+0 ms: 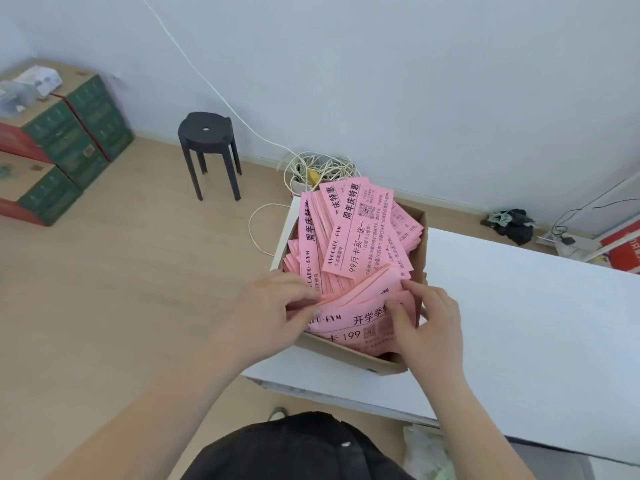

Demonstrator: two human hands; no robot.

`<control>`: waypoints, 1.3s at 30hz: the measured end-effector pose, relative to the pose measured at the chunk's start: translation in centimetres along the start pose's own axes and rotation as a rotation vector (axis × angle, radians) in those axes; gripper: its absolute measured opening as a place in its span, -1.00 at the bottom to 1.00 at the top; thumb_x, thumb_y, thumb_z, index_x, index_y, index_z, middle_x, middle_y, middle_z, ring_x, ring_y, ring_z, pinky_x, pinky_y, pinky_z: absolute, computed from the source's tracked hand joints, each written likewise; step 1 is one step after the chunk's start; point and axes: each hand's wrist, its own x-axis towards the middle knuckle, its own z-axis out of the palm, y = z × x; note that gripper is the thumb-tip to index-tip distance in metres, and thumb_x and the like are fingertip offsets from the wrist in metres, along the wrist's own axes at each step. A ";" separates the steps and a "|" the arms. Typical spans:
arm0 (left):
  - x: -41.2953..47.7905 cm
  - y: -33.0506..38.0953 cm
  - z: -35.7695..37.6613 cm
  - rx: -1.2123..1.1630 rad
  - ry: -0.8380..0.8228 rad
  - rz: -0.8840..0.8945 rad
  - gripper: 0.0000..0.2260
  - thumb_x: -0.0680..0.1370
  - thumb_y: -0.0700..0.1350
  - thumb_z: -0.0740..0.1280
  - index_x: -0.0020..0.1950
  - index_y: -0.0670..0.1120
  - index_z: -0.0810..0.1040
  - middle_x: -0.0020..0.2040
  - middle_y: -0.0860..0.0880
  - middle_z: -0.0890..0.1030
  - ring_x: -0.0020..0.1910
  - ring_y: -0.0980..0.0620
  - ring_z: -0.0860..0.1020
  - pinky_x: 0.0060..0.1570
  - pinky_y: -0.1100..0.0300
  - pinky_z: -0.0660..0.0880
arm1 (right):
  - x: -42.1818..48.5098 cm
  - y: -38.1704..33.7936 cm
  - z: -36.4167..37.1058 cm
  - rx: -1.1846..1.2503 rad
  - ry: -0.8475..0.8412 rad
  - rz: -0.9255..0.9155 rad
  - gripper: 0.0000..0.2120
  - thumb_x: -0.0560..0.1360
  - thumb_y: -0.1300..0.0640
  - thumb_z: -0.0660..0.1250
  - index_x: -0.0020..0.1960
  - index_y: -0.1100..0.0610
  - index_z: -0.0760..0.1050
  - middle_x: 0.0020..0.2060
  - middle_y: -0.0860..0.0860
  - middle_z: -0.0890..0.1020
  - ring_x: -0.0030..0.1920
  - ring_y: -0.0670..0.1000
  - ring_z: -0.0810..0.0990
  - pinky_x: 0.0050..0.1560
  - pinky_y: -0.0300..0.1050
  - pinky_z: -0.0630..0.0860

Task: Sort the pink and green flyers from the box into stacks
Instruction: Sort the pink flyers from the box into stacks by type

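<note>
Bare back room used for storage and paperwork.
Printed cartons [59, 140] stacked by a plain wall [381, 81], a lone black stool [207, 150], loose coiled cable [322, 168] on a wood-look floor [138, 271], and a white table [519, 323] bearing a box [346, 354] of pink flyers [360, 230].

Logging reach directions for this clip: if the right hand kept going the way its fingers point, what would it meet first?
The pink flyers in the box; the right hand points up-left into them and seems to touch the bent ones nearest it.

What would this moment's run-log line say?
left-hand grip: holds pink paper flyers; right-hand grip: pinches same bundle; brown cardboard box: full, on white table; sorted stacks: none visible
</note>
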 end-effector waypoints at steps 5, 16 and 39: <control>1.2 0.6 -0.3 -0.033 -0.056 -0.113 -0.89 0.50 0.08 0.45 -0.14 0.08 0.70 -0.19 0.21 0.60 -0.11 0.20 0.54 -0.11 0.21 0.49 | -0.1 -0.7 -1.4 0.108 -0.040 0.058 -0.86 0.54 -0.10 0.39 0.08 -0.18 0.64 0.02 -0.41 0.59 0.22 -0.19 0.48 0.20 0.04 0.55; 9.9 3.5 0.6 -0.483 0.065 -0.559 -0.76 0.60 -0.24 0.34 -0.04 0.13 0.61 0.01 0.01 0.69 -0.01 0.02 0.68 0.13 0.01 0.64 | 10.1 -3.5 -1.1 0.034 -0.366 0.105 -0.67 0.66 0.06 0.25 0.40 -0.01 0.55 0.24 -0.12 0.63 0.21 -0.09 0.59 0.32 -0.09 0.49; 10.9 9.5 2.7 -0.608 0.098 -0.567 -0.65 0.58 -0.16 0.43 0.23 0.26 0.51 -0.08 0.19 0.72 -0.15 0.22 0.69 -0.19 0.31 0.61 | 13.6 -0.9 -0.8 -0.151 -0.489 0.048 -0.41 0.46 -0.38 0.39 0.40 -0.13 0.52 -0.26 -0.21 0.70 -0.10 -0.16 0.66 0.01 -0.03 0.61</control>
